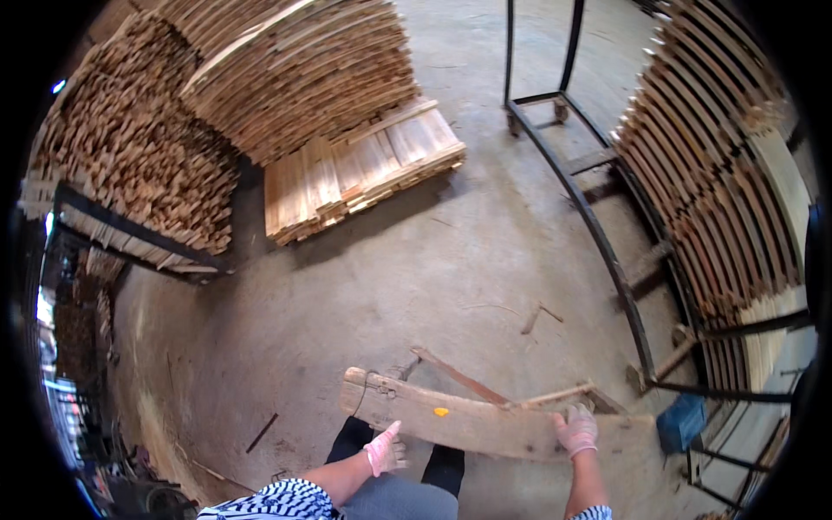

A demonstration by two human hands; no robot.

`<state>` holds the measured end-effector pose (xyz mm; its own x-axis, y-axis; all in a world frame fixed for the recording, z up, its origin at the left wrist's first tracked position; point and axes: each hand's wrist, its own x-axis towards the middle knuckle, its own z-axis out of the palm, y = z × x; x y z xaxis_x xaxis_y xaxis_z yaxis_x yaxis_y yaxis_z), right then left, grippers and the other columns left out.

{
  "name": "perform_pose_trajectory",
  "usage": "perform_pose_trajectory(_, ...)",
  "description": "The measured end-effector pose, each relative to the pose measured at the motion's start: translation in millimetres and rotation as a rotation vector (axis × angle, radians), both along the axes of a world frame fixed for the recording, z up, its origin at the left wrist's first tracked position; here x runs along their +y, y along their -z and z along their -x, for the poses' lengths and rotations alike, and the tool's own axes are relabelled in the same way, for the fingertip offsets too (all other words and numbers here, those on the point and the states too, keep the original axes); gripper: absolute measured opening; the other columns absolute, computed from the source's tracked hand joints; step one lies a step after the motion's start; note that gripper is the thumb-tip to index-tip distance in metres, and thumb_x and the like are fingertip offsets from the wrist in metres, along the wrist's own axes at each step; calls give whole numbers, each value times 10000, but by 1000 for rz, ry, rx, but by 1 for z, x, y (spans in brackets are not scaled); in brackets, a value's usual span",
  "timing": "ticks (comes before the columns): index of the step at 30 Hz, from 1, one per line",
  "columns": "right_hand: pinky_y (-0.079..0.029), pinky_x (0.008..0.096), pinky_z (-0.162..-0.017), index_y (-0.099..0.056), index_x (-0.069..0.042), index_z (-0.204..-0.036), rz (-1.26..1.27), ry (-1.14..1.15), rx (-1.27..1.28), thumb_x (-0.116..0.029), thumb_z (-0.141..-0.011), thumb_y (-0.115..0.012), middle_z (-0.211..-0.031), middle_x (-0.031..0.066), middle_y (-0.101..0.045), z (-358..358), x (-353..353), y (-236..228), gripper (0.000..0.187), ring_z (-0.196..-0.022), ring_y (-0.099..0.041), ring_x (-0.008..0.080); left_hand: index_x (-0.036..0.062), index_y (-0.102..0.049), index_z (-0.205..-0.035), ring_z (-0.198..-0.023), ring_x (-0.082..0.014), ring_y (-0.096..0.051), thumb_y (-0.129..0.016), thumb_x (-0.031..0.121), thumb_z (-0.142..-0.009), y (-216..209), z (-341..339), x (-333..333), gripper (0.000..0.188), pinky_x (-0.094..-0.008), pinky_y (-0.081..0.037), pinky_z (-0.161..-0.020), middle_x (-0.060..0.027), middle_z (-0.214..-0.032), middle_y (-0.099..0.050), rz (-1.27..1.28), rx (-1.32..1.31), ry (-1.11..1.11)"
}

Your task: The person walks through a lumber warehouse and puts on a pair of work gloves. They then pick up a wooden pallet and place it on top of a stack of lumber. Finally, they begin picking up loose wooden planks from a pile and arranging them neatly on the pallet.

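Note:
A long, worn wooden bench (498, 425) lies across the lower middle, its plank top marked by an orange spot and a dark wire near its left end. Brownish wooden legs or braces show beyond its far edge. My right hand (578, 431), in a pale pinkish glove, is on the right part of the plank, with fingers bent at the far edge. My left hand (384, 451), gloved alike, hovers by the plank's near edge at the left, fingers spread and holding nothing.
Stacked boards (364, 169) and a large pile of wood strips (130, 130) stand at the far left. A black metal frame cart (589, 217) and a tall stack of slats (728, 173) line the right. A blue container (681, 425) sits beyond the bench's right end; wood scraps (539, 317) litter the floor.

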<state>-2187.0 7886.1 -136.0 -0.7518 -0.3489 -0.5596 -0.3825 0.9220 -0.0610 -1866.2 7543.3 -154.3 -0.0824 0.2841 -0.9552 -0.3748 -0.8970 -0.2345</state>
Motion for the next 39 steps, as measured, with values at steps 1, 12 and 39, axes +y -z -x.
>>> perform_pose_trajectory(1,-469,438,-1004,-665,-61,-1199,-76,-41,-81,-562,-952,-456,-1228,203,-648,16,-5,0,596,-1169,-608,339,120,-133,-1576,-1509,-315,-135,-554,659,-894,19,-2,6,966,-584,-162,-1187,-134,-1642,-144,23,-26,-118)
perform_pose_trajectory(12,-437,457,-1044,-674,-24,-1201,-377,-30,-423,-552,-1013,-180,-1262,213,-630,72,2,69,748,-1204,-585,378,130,-343,-1507,-1427,-345,-332,-458,540,-990,78,16,54,670,-614,-244,-1154,-106,-1555,-365,215,362,-786)
perform_pose_trajectory(39,-518,498,-888,-739,-68,-999,-84,-501,18,-528,-1020,-150,-970,208,-719,9,-357,-265,748,-936,-687,402,92,-507,-1394,-1292,-359,-494,-574,510,-947,-199,-35,-306,616,-579,-348,-1114,-127,-1399,-553,452,649,-1066)
